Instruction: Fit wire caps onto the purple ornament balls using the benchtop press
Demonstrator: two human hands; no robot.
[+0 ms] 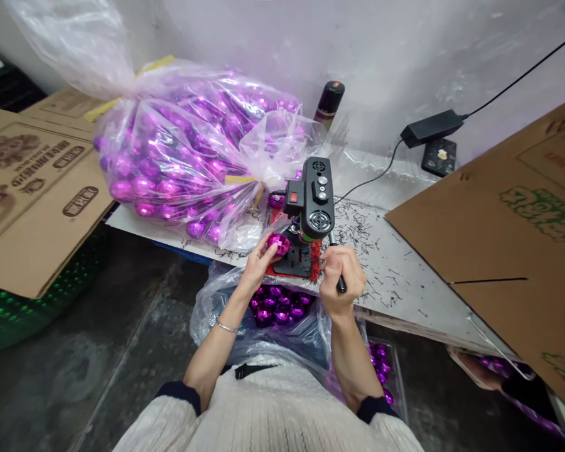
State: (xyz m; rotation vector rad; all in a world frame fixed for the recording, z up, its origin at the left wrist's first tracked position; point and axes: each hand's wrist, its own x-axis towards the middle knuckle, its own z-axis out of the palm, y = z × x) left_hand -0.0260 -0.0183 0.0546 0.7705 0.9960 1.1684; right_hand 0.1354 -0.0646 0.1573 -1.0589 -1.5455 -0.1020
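Observation:
My left hand [255, 263] pinches a shiny purple faceted ball [279, 244] beside a small black bench drill press [318, 191]. The ball is close to the machine's lower front; whether it touches the machine I cannot tell. My right hand [343, 276] is wrapped round the machine's lever handle [341, 285], whose black end sticks out below the fist. Red material [315, 262] lies around the machine's dark base [292, 258]. In front of me an open plastic bag [207, 307] holds many more purple balls [280, 306].
Tied clear bags of purple balls [169, 157] fill the table's left. Black shavings [367, 251] litter the white tabletop [419, 282]. A dark spray can [329, 103] and a power adapter [434, 127] are by the wall. Cardboard boxes [37, 182] stand left, with another carton [508, 232] right.

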